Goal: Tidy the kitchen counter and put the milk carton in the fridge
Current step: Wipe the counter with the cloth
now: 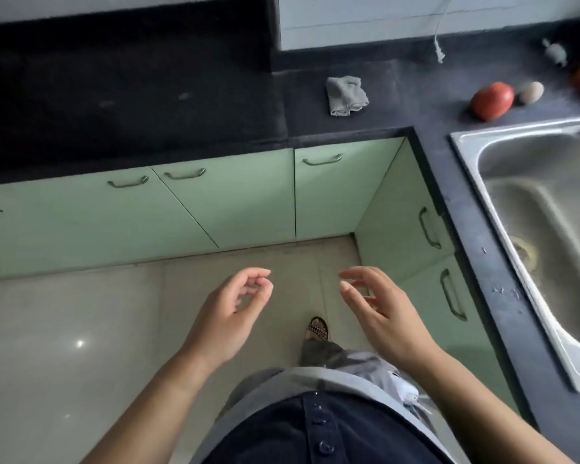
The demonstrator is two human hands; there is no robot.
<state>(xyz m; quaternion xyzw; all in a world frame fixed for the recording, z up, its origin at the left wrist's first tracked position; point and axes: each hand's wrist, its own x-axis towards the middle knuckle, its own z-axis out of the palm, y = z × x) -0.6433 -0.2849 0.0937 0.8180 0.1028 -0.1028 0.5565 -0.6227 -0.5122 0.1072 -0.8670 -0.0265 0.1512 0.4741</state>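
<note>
Evidently unfinished: both the left hand (pixel 230 308) and right hand (pixel 380 311) were empty, fingers loosely curled; a cloth (pixel 346 95) remained near the counter's (pixel 365 125) inner corner; no milk carton visible.

Both hands empty over floor; cloth (pixel 346 95) on counter (pixel 399 105)

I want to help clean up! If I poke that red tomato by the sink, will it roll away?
Probably a little. The tomato looks round and smooth, resting on the flat dark counter, so a poke could send it wobbling. The sink lies close by, so it might drop in. It may also squash if squeezed hard.
</note>
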